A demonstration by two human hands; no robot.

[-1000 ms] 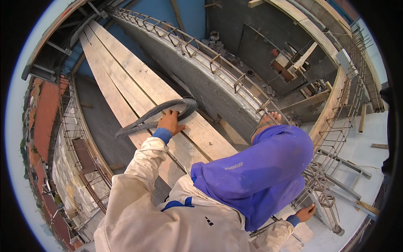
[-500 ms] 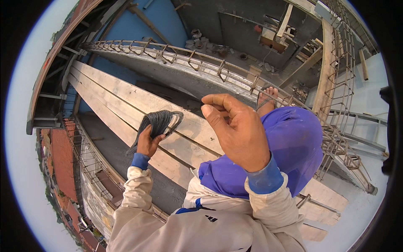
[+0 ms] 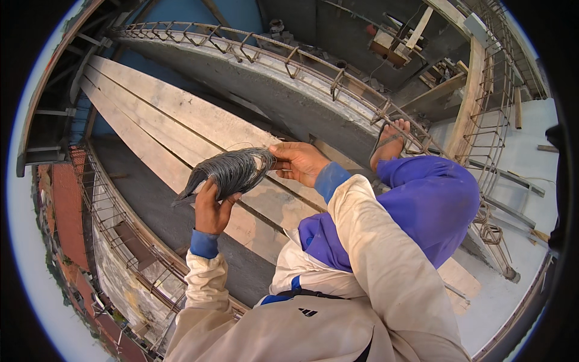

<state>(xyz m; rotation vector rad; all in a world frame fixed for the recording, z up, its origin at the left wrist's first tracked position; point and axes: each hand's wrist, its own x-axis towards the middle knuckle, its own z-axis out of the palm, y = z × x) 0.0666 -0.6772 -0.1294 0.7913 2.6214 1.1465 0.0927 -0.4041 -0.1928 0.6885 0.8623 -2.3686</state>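
Note:
A bundle of thin dark tie wire is held up over the wooden planks, its strands bent into a thick loop. My left hand grips it from below near its left end, thumb and fingers wrapped round the strands. At the bundle's right end, the fingers of my right hand are closed on the wire. Which strands they pinch is too fine to make out. A few loose thin strands arch above the bundle.
Long planks run under me from the upper left. Beyond them, a rebar cage tops a concrete beam, near my foot. More rebar and a timber stand right. Rooftops show far below at left.
My right hand has come left from above my knee and closed on the wire bundle's right end. The bundle now sits more level and spread between both hands. The view has shifted slightly.

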